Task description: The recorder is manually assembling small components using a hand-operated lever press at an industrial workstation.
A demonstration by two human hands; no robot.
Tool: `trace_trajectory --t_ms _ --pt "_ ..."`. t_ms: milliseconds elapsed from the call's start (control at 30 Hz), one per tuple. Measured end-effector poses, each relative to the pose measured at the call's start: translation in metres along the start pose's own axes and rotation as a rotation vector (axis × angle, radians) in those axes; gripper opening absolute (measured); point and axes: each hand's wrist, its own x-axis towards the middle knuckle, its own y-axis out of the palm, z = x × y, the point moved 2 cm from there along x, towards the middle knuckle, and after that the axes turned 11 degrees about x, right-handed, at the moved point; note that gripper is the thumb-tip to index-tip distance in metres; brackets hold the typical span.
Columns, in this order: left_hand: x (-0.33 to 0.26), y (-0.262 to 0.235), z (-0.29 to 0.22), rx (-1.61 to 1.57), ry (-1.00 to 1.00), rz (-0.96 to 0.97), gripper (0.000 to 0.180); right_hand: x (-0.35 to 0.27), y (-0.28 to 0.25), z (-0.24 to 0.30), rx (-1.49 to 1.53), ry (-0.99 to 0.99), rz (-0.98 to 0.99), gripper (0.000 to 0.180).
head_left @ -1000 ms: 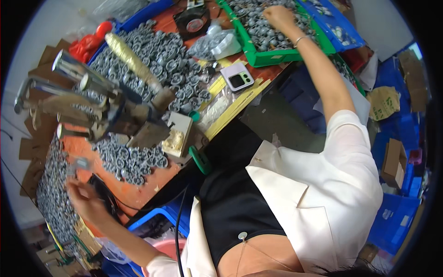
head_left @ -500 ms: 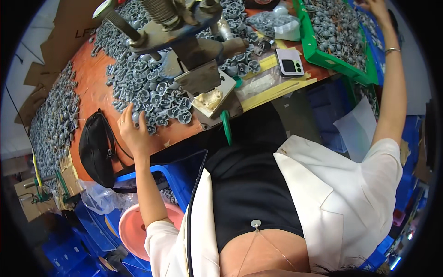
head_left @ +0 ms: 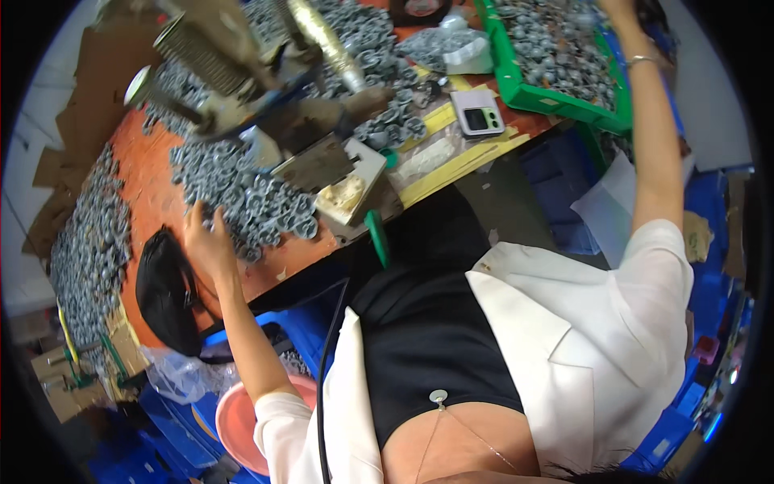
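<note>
My left hand [head_left: 210, 244] is at the near edge of a heap of small grey moulded parts [head_left: 251, 194] on the orange tabletop. Its fingers are apart, and nothing shows between them. A black pouch [head_left: 166, 290] lies just left of that wrist. Far to the right, my right arm stretches past a green crate [head_left: 506, 74] full of grey rounded pieces. The right hand [head_left: 619, 11] is at the upper edge of the picture, its fingers cut off and blurred, so what it touches is hidden.
A hand press with a thick spring [head_left: 205, 60] and a metal block [head_left: 355, 181] stands mid-table, a green handle [head_left: 376, 239] jutting toward me. Beyond are a phone [head_left: 477, 114] and a clear bag of parts [head_left: 447, 50]. Below sit a pink basin [head_left: 242, 427] and blue bins [head_left: 302, 331].
The whole view has shifted, so the press, phone and crate sit further left. My right hand has slipped further out at the top edge. My left hand stays by the heap, fingers apart.
</note>
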Motion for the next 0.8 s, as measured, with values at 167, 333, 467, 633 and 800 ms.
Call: trace_trajectory --t_ms 167,333,467,633,800 --pt "-0.037 -0.014 -0.079 -0.766 -0.266 0.318 0.025 -0.036 0.029 0.032 0.645 0.75 0.41 0.018" --pt "-0.06 -0.018 -0.139 -0.558 0.114 0.223 0.027 -0.022 0.039 -0.001 1.27 0.785 0.029 0.017" --pt "-0.052 -0.004 -0.128 -0.517 0.168 0.217 0.025 0.003 0.005 0.039 1.321 0.879 -0.065 0.022" --pt "-0.068 0.006 -0.132 -0.664 0.144 0.353 0.028 0.028 -0.066 0.147 1.611 0.924 -0.221 0.031" --pt "-0.02 -0.041 -0.047 -0.473 0.163 0.132 0.04 -0.019 -0.119 0.183 1.489 0.586 0.399 0.036"
